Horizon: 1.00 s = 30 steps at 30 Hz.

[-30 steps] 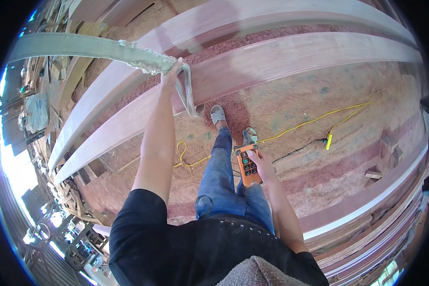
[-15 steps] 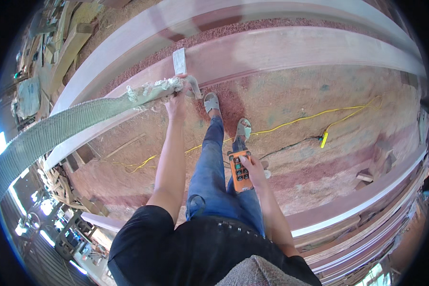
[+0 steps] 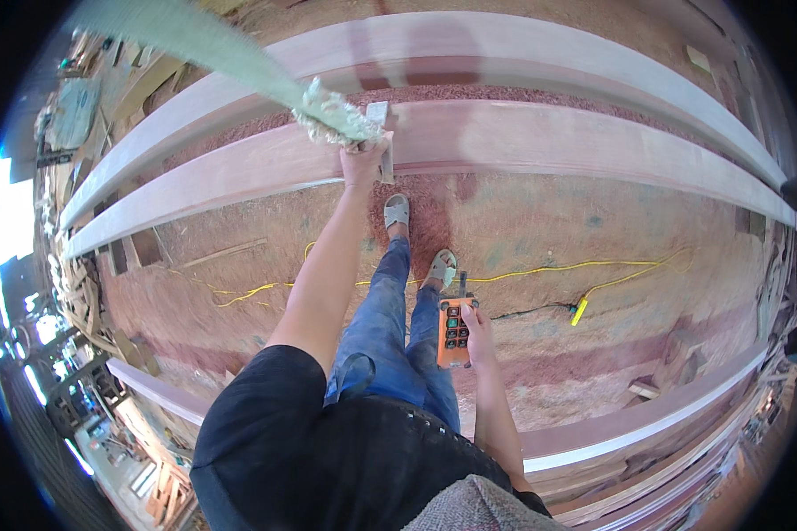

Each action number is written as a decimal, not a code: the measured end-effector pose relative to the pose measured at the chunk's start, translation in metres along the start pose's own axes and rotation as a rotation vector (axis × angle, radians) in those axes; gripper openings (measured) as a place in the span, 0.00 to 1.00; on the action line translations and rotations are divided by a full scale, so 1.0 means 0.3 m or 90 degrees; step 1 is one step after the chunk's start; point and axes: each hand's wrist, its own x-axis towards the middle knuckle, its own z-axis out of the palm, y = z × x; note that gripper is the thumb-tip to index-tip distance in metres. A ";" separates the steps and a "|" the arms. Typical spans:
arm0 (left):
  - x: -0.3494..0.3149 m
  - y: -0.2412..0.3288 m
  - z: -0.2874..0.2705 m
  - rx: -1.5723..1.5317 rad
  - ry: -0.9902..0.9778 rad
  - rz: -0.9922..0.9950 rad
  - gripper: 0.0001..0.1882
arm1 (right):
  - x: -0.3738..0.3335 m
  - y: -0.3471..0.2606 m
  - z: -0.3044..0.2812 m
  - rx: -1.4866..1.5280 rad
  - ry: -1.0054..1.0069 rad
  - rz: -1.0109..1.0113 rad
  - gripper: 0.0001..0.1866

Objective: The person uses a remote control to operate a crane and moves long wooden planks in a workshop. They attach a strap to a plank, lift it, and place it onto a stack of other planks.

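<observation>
My left hand point(image 3: 361, 164) is closed around the frayed, fluffy end of a broad pale-green webbing sling point(image 3: 195, 53), beside the edge of a long reddish timber beam point(image 3: 540, 133). The sling rises from there toward the upper left. Next to my fingers, a pale grey flat piece point(image 3: 387, 161) hangs down at the beam's near edge, and a whitish block-like piece point(image 3: 377, 111) shows at its top; whether they join is hidden. Held low near my thigh, an orange remote control point(image 3: 454, 341) with several dark buttons and a short antenna is in my right hand point(image 3: 480, 334), thumb on its upper side.
Another long beam point(image 3: 593, 57) lies beyond the first. A yellow cable point(image 3: 549, 268) crosses the dusty floor behind my sandalled feet, with a yellow connector point(image 3: 580, 311) on the right. Stacked boards point(image 3: 629, 469) fill the lower right; scrap wood point(image 3: 84, 301) is heaped at left.
The sling has swung from slanting down-left to rising up-left. My left hand stays at its frayed end, now slightly further right in view. The remote has turned more upright in my right hand.
</observation>
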 end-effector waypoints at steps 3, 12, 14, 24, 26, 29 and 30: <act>0.053 -0.016 0.002 0.080 0.034 0.094 0.28 | -0.017 -0.014 -0.031 -0.043 -0.004 0.011 0.19; 0.063 -0.017 0.023 0.132 0.055 0.176 0.36 | -0.010 -0.073 0.029 -0.044 -0.026 0.029 0.20; 0.066 -0.006 0.016 0.173 0.037 0.142 0.37 | -0.009 -0.098 0.044 -0.078 -0.046 0.003 0.20; 0.006 0.113 -0.062 0.225 0.010 0.173 0.23 | -0.013 -0.135 0.039 -0.177 0.020 -0.008 0.23; -0.043 0.123 -0.085 0.278 0.073 0.214 0.26 | -0.027 -0.147 0.021 -0.147 -0.078 0.020 0.24; -0.171 0.118 -0.145 0.396 0.094 0.266 0.31 | -0.035 -0.164 0.008 -0.157 -0.064 -0.001 0.25; -0.243 0.117 -0.167 0.374 0.058 0.219 0.30 | -0.047 -0.179 -0.004 -0.193 -0.084 0.016 0.25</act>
